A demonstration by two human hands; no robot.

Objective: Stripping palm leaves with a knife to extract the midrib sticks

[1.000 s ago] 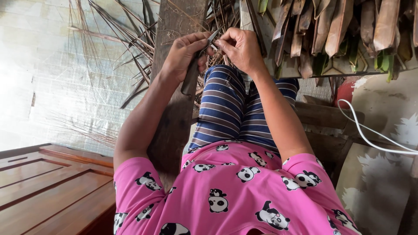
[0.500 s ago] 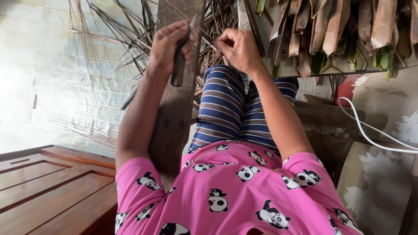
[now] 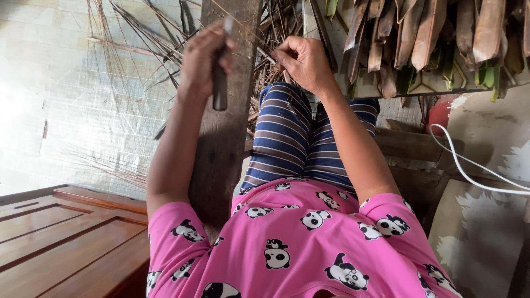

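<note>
Left hand (image 3: 201, 58) fisted around knife (image 3: 220, 88); right hand (image 3: 302, 60) pinches thin leaf rib (image 3: 264, 53) just beside it.

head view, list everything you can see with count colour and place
dark-handled knife: one, dark handle, blade tip pointing up, in the left hand
thin pale leaf rib: one, pinched in the right hand's fingers
upright weathered wooden plank: one, grey-brown, centre, behind the left forearm
dry brown leaf strips: many, scattered top left
brown and green leaf sheaths: many, stacked top right
white cable: one, right side
reddish wooden panel: one, bottom left
red round container: one, right, mostly hidden
left hand: closed round the knife handle
right hand: closed on the rib
</note>
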